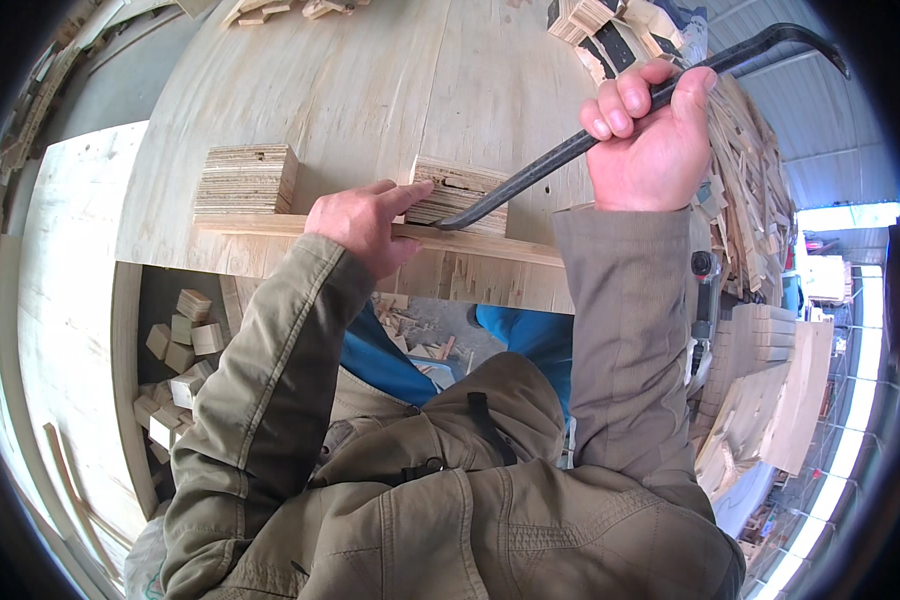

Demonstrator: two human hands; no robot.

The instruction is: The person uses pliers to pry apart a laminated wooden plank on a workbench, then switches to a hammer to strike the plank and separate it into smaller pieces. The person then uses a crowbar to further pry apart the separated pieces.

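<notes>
My right hand [650, 135] grips a black pry bar [550, 160] that slants down to the left. Its flat tip is wedged at the base of a layered plywood block [460, 190] standing on a thin wooden strip [270, 225] along the front of a plywood bench [370, 90]. My left hand [365, 220] rests on that strip with its fingers pressed against the left side of the block. A second plywood block [245, 180] stands on the same strip further left, apart from both hands.
Piles of thin wood offcuts [745, 190] crowd the bench's right side and far edge. Small wooden blocks [175, 375] lie on the floor below left. Large plywood sheets [70, 330] lie to the left, more boards [770, 400] stack at right.
</notes>
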